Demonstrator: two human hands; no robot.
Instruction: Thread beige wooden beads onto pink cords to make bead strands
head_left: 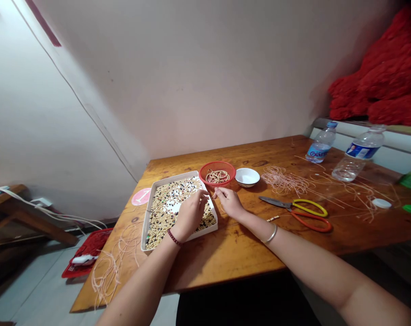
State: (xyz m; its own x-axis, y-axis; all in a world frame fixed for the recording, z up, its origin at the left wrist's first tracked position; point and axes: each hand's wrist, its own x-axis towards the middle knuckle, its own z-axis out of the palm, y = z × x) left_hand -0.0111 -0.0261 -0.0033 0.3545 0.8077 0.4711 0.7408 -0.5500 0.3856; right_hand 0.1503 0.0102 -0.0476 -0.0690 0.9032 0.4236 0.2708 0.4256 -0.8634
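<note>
A white tray full of small tan, dark and white beads lies on the wooden table. My left hand hovers over the tray's right half, fingers pinched together, a red cord bracelet on the wrist. My right hand rests just right of the tray, fingertips pinched near the left hand's. What either pinch holds is too small to name. A red basket with strung bead loops sits just behind the hands.
A small white bowl stands by the basket. Scissors with yellow and orange handles lie to the right. Loose cord strands spread over the table, two water bottles stand at the back right. A red crate sits on the floor.
</note>
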